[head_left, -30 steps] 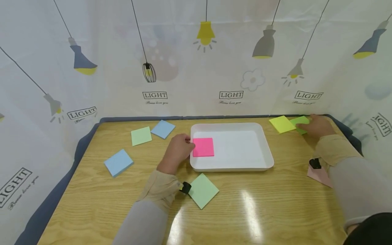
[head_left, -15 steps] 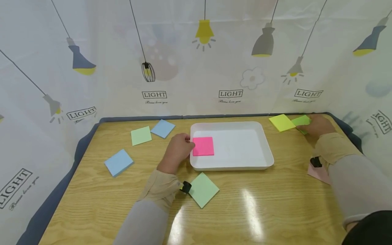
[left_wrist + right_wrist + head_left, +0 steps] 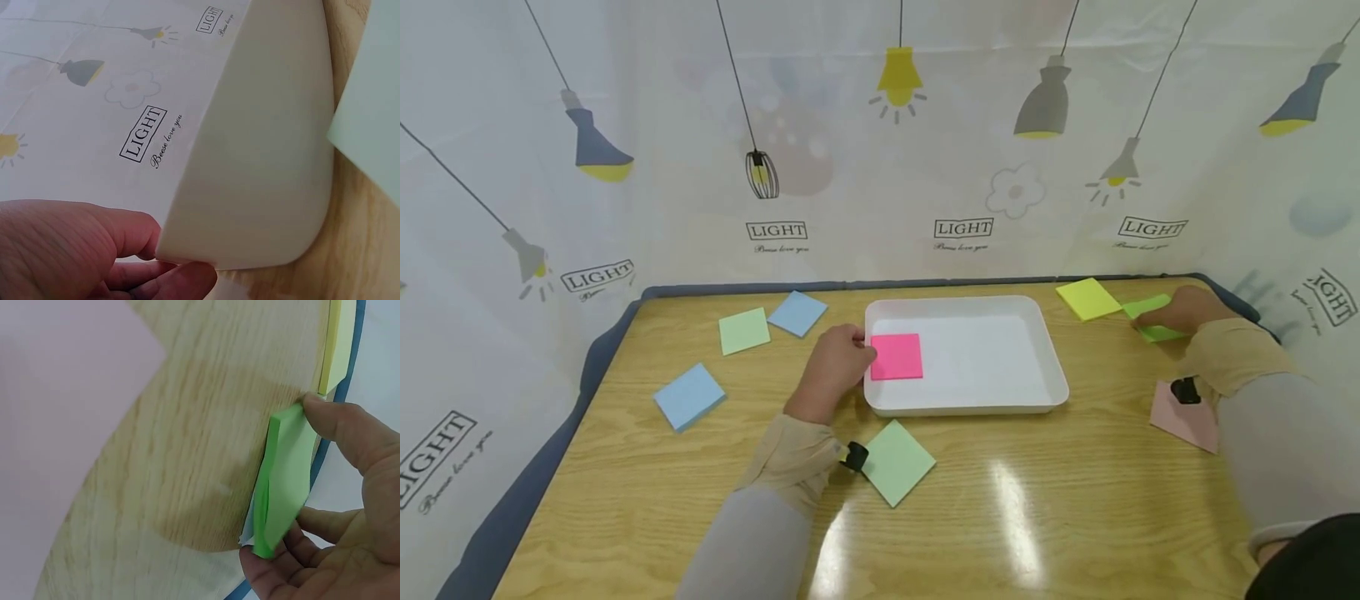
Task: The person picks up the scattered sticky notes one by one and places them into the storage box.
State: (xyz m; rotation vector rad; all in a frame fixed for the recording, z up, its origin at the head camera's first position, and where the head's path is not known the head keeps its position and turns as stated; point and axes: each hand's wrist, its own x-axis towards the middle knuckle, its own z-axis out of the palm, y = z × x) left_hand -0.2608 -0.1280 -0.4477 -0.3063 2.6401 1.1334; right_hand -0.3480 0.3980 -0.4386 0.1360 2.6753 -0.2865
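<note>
A bright green pad of sticky notes (image 3: 1153, 321) is pinched between the thumb and curled fingers of the right hand (image 3: 1180, 310) at the far right corner of the wooden table (image 3: 1075, 500); in the right wrist view the pad (image 3: 284, 481) is seen tilted on edge, its lower side apparently raised off the wood, just beside a yellow pad (image 3: 1088, 299) that lies flat. The near left corner of the white tray (image 3: 1045, 400) is gripped by the left hand (image 3: 831, 371), thumb and fingers curled round the rim as the left wrist view shows (image 3: 94, 250). A hot pink pad (image 3: 896, 357) is seen lying flat inside the tray at its left end. The step in hand is judged to be the pick-up of the green pad, with the tray steadied meanwhile. The next move is judged to call for the pad to be lifted free of the yellow one without dragging it, carried left over the tray's rim, and set down flat on the bare floor beside the pink pad. Two blue pads (image 3: 689, 397) (image 3: 797, 313), two pale green pads (image 3: 744, 331) (image 3: 895, 462) and a pale pink pad (image 3: 1183, 423) are scattered across the table, well apart from the tray.
</note>
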